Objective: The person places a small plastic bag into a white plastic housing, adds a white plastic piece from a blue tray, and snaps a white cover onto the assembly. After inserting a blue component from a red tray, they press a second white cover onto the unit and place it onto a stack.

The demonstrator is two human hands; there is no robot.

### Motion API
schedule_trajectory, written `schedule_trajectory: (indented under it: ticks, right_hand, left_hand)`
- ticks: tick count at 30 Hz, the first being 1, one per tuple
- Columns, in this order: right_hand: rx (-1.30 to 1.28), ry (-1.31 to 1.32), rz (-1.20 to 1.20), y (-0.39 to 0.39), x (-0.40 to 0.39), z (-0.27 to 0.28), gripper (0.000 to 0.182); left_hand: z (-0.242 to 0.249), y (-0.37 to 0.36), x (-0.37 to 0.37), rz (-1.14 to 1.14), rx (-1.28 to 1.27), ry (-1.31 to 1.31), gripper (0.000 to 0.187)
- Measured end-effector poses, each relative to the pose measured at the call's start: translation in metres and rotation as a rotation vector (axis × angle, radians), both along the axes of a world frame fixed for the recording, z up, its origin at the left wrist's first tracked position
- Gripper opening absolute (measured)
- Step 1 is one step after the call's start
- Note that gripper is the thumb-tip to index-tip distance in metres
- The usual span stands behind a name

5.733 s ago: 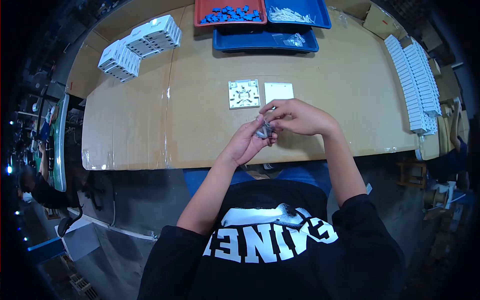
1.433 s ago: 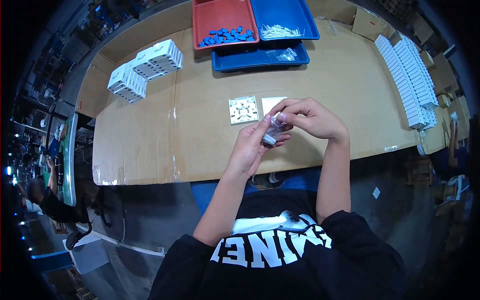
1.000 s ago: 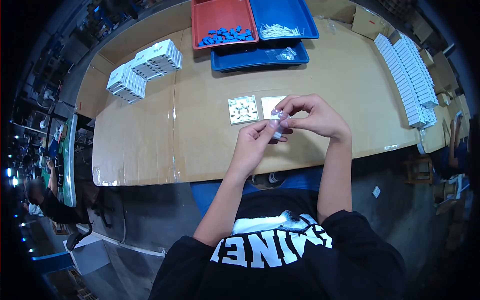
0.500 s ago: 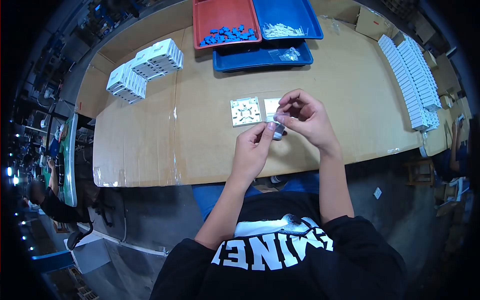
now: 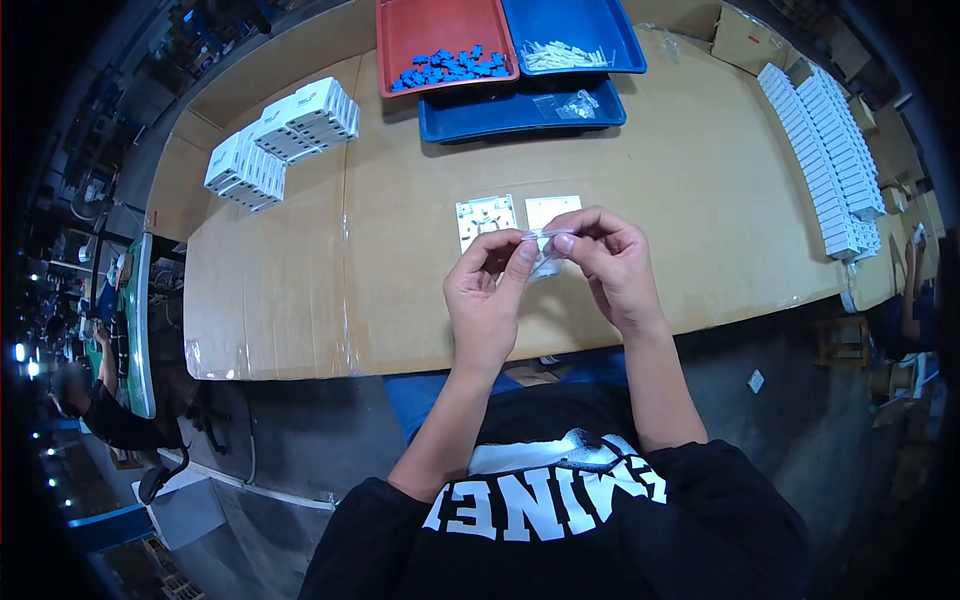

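Both my left hand (image 5: 490, 295) and my right hand (image 5: 615, 265) pinch a small clear plastic bag (image 5: 545, 250), one at each side of its top edge. Whatever the bag contains is too small to make out. Just beyond my left fingers lies an open white plastic housing (image 5: 485, 214) with small parts inside. A flat white piece (image 5: 552, 206) lies beside it, partly covered by my right fingers.
Blue pieces fill part of a red tray (image 5: 440, 30); a blue tray (image 5: 575, 20) holds white sticks. Below them, another blue tray (image 5: 480, 120) holds clear bags. White boxes (image 5: 310, 120) stand left, more white units (image 5: 825, 160) right. A co-worker (image 5: 100, 400) is far left.
My hands have drawn level with each other, my left hand shifting left and up. The small bag is now stretched between both hands by its top edge.
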State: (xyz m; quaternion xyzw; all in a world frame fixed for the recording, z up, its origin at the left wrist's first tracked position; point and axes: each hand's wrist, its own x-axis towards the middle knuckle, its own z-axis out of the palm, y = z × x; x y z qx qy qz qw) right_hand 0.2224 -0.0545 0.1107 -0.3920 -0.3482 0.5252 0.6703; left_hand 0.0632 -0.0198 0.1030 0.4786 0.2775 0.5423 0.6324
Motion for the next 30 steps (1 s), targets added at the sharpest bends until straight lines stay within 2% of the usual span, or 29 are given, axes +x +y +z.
schedule_trajectory:
  ticks: [3,11,20,22,23,25,30]
  right_hand:
    - [-0.026,0.07,0.021,-0.0024,0.0031,-0.009,0.013]
    - [-0.032,0.039,-0.003,-0.0037,0.0042,-0.0111,0.014]
    - [-0.029,0.055,0.007,-0.0038,0.0014,-0.0057,0.014]
    - [-0.026,0.05,0.013,-0.004,0.0016,-0.0049,0.015]
    - [-0.027,0.045,0.014,-0.0043,0.0021,-0.005,0.015]
    - [-0.025,0.038,0.013,-0.0052,0.0021,-0.0047,0.015]
    - [-0.039,0.041,0.0,-0.0063,0.0041,-0.0045,0.014]
  left_hand:
    - [-0.0015,-0.0018,0.0023,-0.018,-0.058,-0.046,0.016]
    - [-0.0026,-0.0009,0.0022,0.032,-0.103,0.045,0.017]
    - [-0.0059,0.0018,0.0026,0.145,0.067,0.174,0.014]
    - [-0.0068,0.0052,0.0032,0.22,0.252,0.217,0.014]
    - [-0.008,0.0049,0.0029,0.219,0.255,0.216,0.014]
    - [-0.0093,0.0022,0.0012,0.156,0.116,0.214,0.015]
    - [-0.0009,-0.0013,0.0023,0.132,0.061,0.192,0.016]
